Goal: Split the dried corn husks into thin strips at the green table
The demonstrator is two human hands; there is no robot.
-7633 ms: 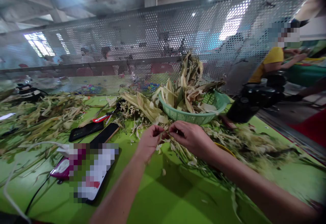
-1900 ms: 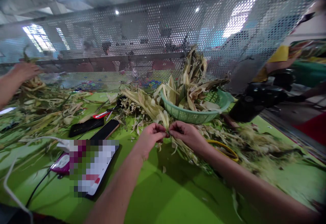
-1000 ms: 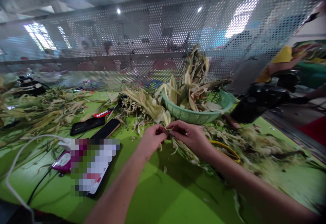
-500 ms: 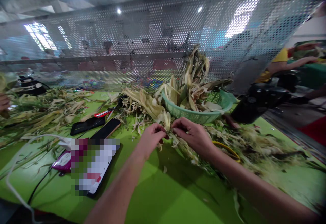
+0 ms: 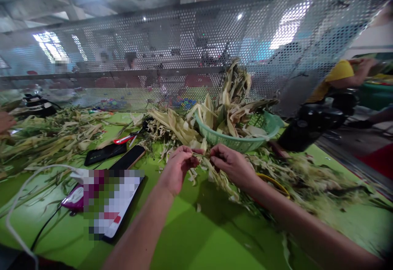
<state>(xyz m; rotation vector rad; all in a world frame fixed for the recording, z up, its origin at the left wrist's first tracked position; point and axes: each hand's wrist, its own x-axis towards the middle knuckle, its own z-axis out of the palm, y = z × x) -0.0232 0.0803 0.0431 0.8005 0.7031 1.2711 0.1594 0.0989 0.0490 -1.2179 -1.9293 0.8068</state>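
Above the near side of the green table, my left hand is closed with its fingers curled, pinching one end of a thin strip of corn husk. At the strip's other end, my right hand is closed in a pinch, thumb against forefinger. Exactly where the strip ends inside my fingers is hidden. Just beyond my hands stands a green plastic basket with dry corn husks piled in it and leaning over its rim. Loose husk shreds lie beneath my right hand.
To the left are a phone, a dark flat case, a red cutter knife, a purple packet and a white cable. A yellow ring lies by my right forearm. Behind rises a perforated metal screen. Another person's hand shows far left.
My left hand has turned and drawn slightly left, so the gap between my hands is wider and the strip shows stretched across it. My right hand stays nearly in place, still pinching.
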